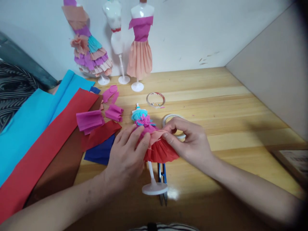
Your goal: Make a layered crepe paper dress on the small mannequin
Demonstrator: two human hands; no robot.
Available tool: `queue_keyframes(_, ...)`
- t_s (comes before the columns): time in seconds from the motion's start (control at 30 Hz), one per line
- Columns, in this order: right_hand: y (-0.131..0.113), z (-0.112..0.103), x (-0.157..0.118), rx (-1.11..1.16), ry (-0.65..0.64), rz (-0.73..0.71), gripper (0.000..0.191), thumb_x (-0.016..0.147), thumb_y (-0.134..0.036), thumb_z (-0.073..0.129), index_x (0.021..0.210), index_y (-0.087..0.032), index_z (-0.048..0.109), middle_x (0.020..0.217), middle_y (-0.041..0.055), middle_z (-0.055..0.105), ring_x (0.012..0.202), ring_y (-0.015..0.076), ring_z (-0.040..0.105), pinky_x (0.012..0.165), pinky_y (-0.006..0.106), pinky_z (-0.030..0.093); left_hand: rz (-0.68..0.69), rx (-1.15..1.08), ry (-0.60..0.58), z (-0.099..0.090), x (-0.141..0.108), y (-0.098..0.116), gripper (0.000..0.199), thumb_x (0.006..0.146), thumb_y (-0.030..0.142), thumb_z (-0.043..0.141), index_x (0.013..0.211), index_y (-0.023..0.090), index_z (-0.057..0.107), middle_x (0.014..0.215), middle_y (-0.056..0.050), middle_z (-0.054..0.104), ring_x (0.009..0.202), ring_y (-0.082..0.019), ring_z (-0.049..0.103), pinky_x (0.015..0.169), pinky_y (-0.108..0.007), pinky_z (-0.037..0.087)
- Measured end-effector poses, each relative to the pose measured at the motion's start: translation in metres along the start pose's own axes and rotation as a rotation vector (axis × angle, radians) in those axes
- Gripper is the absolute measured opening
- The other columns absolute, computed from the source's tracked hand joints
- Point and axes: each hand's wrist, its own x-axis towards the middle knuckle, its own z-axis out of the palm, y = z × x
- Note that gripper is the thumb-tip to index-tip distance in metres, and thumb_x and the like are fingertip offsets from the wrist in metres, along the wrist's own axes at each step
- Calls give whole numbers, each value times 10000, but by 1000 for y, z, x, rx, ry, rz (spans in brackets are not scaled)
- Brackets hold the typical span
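A miniature dress form (pixel 139 116) lies tilted on the table, dressed in turquoise, magenta and red crepe paper. Its round white base (pixel 154 189) points toward me. My left hand (pixel 128 149) curls over the side of the dress and holds it by the waist; the undersides of its fingers are hidden. Between thumb and forefinger, my right hand (pixel 190 139) pinches a peach crepe paper strip (pixel 157 136) lying across the top of the red skirt (pixel 161 151). Blue thread snips (pixel 164 175) lie partly under the form's stand, blades toward me.
Behind my right hand lies a tape roll (pixel 168 117); farther back is a clear ring (pixel 147 100). Magenta scraps (pixel 90 120) and red (pixel 55 144) and turquoise paper sheets (pixel 26 112) cover the left. Three dress forms (pixel 139 57) stand against the wall. A framed object (pixel 295 162) sits at right.
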Motion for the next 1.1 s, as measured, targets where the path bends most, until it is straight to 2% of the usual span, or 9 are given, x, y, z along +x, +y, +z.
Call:
queue_keyframes(0.1, -1, 1, -1, -2, 3, -28, 188, 834, -179, 595, 655, -198, 541, 614, -4, 566, 581, 125, 534, 550, 267, 423, -3, -22, 66, -2, 6, -1, 330, 804, 86, 531, 1131, 101, 578, 1129, -145, 667, 1049, -293, 592, 878, -445, 523)
queue_keyframes(0.23, -2, 0, -3, -35, -5, -101, 164, 841, -153, 588, 688, -194, 545, 639, 6, 557, 611, 132, 525, 571, 278, 422, -40, -64, 75, -6, 13, -1, 330, 761, 65, 533, 1084, 107, 585, 1070, -127, 684, 990, -277, 606, 846, -427, 533)
queue_keyframes(0.43, -2, 0, -5, -102, -67, -199, 117, 854, -123, 547, 755, -181, 571, 666, 30, 566, 644, 152, 513, 577, 298, 411, -104, -95, 112, -4, 17, -3, 229, 739, 60, 576, 944, 163, 585, 969, -76, 699, 884, -234, 625, 774, -372, 537)
queue_keyframes(0.67, -2, 0, -6, -179, -81, -278, 95, 831, -110, 535, 775, -176, 574, 676, 52, 586, 654, 174, 536, 581, 321, 425, -166, -66, 104, -2, 19, 0, 389, 732, 82, 568, 1117, 132, 547, 1008, -102, 671, 920, -238, 612, 775, -367, 522)
queue_keyframes(0.83, -2, 0, -6, -171, -88, -279, 95, 814, -106, 533, 765, -179, 569, 682, 51, 585, 652, 181, 538, 576, 318, 424, -221, -24, 146, -1, 17, 0, 286, 777, 123, 549, 1061, 163, 541, 858, -61, 628, 803, -206, 588, 699, -326, 499)
queue_keyframes(0.93, -2, 1, -6, -136, -109, -282, 88, 806, -105, 539, 786, -187, 565, 697, 48, 582, 658, 178, 534, 581, 317, 426, -192, -94, 136, 0, 14, 0, 260, 776, 94, 544, 1029, 153, 547, 831, -55, 630, 773, -196, 570, 688, -315, 488)
queue_keyframes(1.1, -5, 2, -5, -114, -163, -362, 151, 777, -48, 516, 786, -186, 576, 747, 64, 625, 686, 182, 551, 615, 333, 443, -112, -167, 91, 1, 9, 2, 379, 764, 42, 523, 1131, 138, 542, 861, -57, 646, 774, -200, 531, 685, -319, 469)
